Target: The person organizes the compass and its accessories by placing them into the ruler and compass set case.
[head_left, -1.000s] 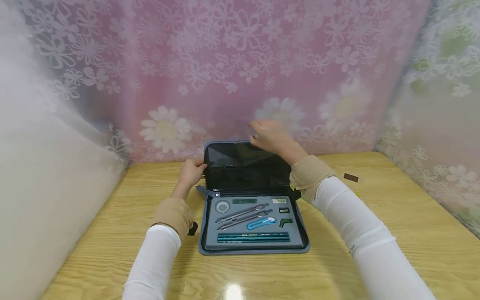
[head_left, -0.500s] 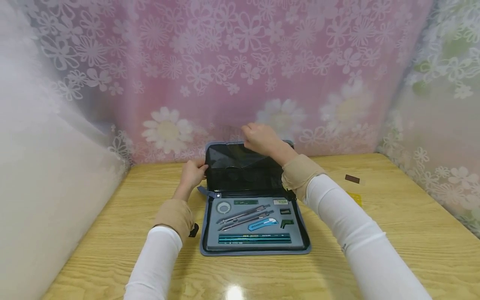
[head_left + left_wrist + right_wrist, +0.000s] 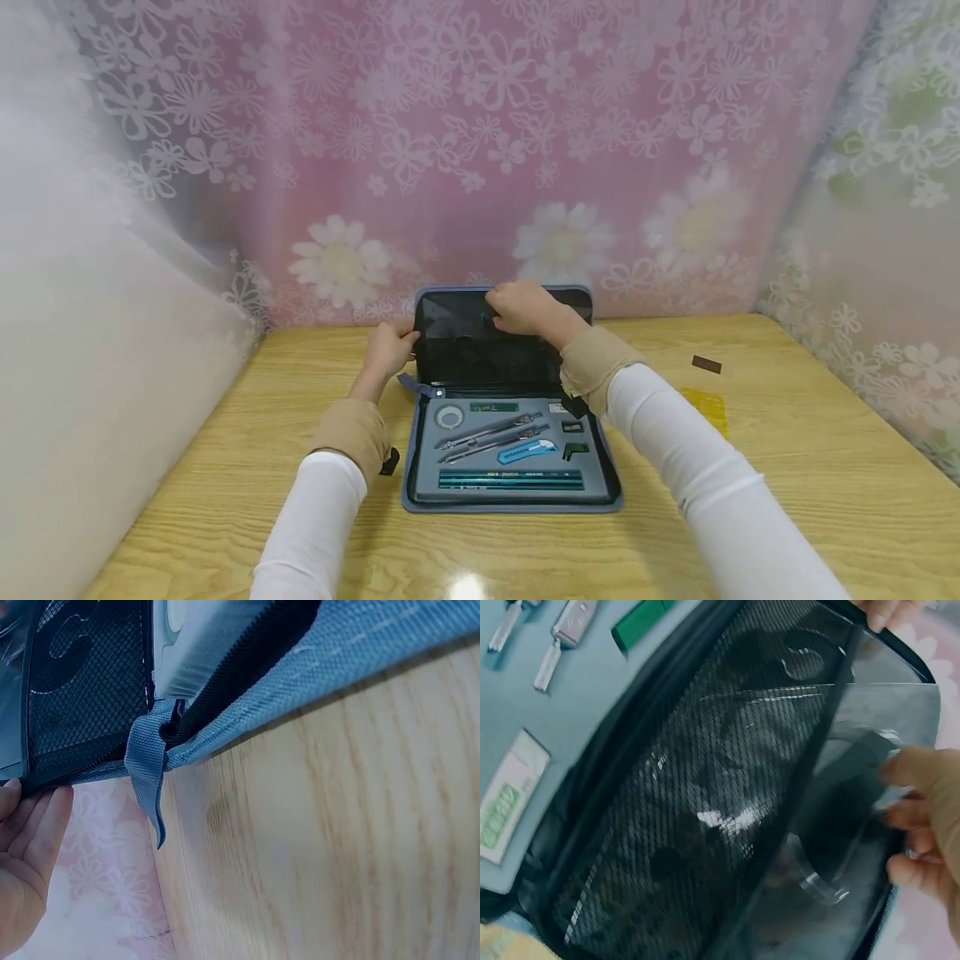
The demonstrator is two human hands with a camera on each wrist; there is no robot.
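A blue zip case (image 3: pixel 513 506) stands open on the table, its black lid upright at the back. My left hand (image 3: pixel 386 348) pinches the lid's left edge, also visible in the left wrist view. In front of the lid, my right hand (image 3: pixel 525 308) grips a clear plastic set square (image 3: pixel 900 705). Its lower part lies behind the lid's mesh pocket (image 3: pixel 697 787) in the right wrist view. The grey tray holds two compasses (image 3: pixel 487 431), a blue utility knife (image 3: pixel 527 451), green pencils (image 3: pixel 510 479), an eraser (image 3: pixel 514 799) and a white ring (image 3: pixel 450 417).
On the table (image 3: pixel 787 500) to the right lie a yellow perforated plastic piece (image 3: pixel 705 408) and a small dark brown rectangle (image 3: pixel 707 364). A floral curtain (image 3: pixel 450 167) hangs close behind the lid. A blue strap (image 3: pixel 148 754) sticks out at the case's left.
My right hand has moved down and slightly left, lowering the set square from above the lid into its pocket. The left hand keeps holding the lid's edge.
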